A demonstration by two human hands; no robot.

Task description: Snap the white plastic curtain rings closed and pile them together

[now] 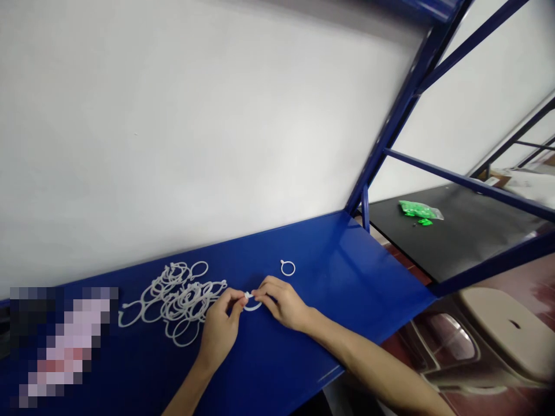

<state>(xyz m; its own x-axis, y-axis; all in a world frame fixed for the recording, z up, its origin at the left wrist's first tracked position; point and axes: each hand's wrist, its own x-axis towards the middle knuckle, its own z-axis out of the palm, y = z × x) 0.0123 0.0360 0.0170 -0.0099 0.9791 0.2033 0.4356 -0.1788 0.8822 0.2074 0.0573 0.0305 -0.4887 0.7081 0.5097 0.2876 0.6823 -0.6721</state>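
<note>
In the head view, the person's left hand (221, 326) and right hand (280, 303) work close together above a blue steel shelf (347, 260), and both arms enter from the lower edge of the view. Between the 2 hands is a white plastic ring (252, 308), with its small catch (248, 295) at the top. The left fingertips (234, 297) and the right fingertips (260, 289) close on this catch from 2 sides, so each hand is almost shut in a small pinch, and both have hold of the same ring. It seems they take it there because the catch is the firmest part, which leaves the thin round part free. The ring is round and has no clear long axis, but its catch points away from the person, toward the white wall (173, 115). It is not possible to tell if the lower arc touches the shelf.

Just left of the grip, a tangled pile of white rings (177, 300) lies on the shelf. Ahead of the right hand, 1 single ring (288, 268) lies apart from the pile. Far right of the grip, past a blue upright (399, 115), a black shelf board (468, 231) carries a green plastic bag (418, 209).
</note>
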